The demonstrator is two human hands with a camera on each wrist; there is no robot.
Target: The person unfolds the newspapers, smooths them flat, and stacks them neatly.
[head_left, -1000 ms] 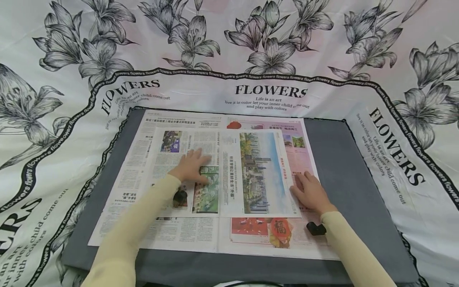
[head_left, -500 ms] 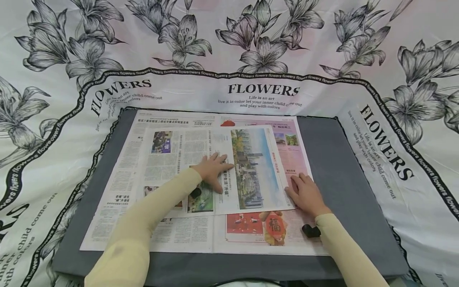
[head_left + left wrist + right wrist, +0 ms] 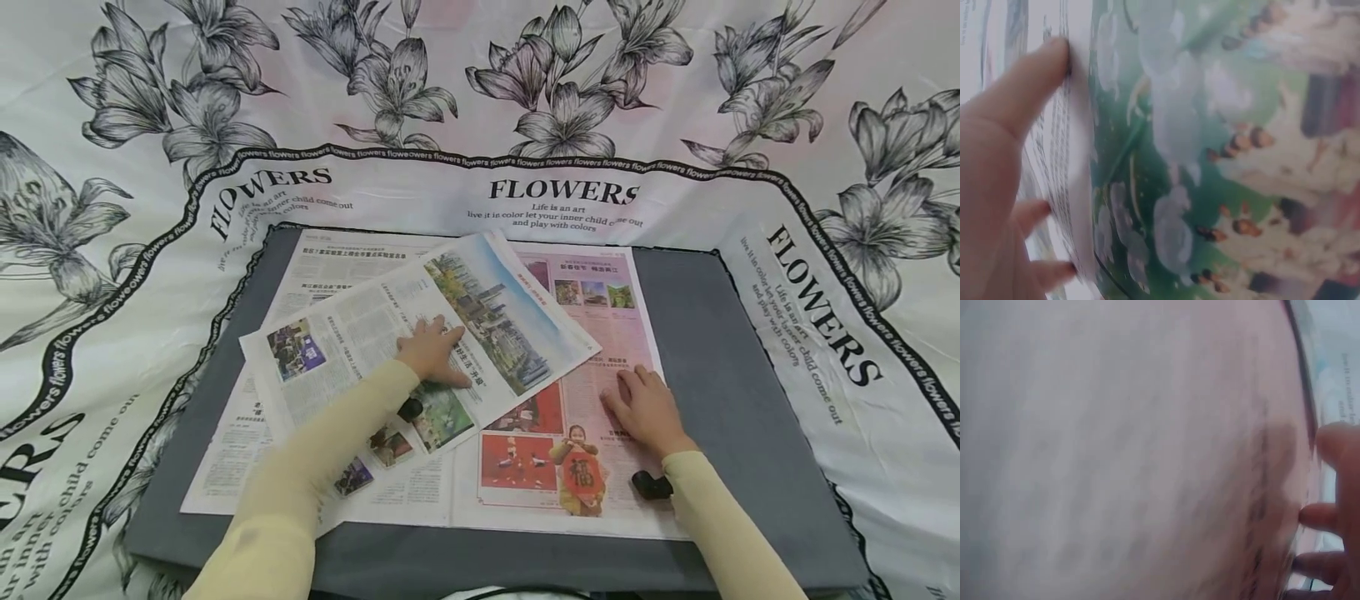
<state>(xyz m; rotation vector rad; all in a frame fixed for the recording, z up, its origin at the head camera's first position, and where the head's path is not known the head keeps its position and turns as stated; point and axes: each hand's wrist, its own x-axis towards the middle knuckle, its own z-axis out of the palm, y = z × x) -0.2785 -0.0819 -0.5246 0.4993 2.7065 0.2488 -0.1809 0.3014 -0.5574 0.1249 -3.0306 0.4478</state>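
Note:
My left hand [image 3: 433, 354] rests with spread fingers on a smaller newspaper sheet [image 3: 360, 333], which lies askew over a larger spread newspaper [image 3: 457, 500]. A tall city photo fills this top sheet's far right part. In the left wrist view, thumb and fingertips of the left hand [image 3: 997, 144] touch the print beside a green picture [image 3: 1172, 137]. My right hand [image 3: 643, 410] rests on the pink page of the larger newspaper, apart from the top sheet's right corner. The right wrist view shows its fingertips [image 3: 1317, 516] on blurred pink paper.
A grey table [image 3: 720, 400] bears the papers. White cloth [image 3: 405, 196] with black flower prints and lettering surrounds it at the back and sides. Small black devices sit at the left wrist [image 3: 411, 408] and right wrist [image 3: 651, 485]. A dark cable [image 3: 525, 592] runs along the front edge.
The top sheet has turned counterclockwise, its right end swinging away and its left end nearer. My left hand slid right across it, then turned with it. My right hand barely moved.

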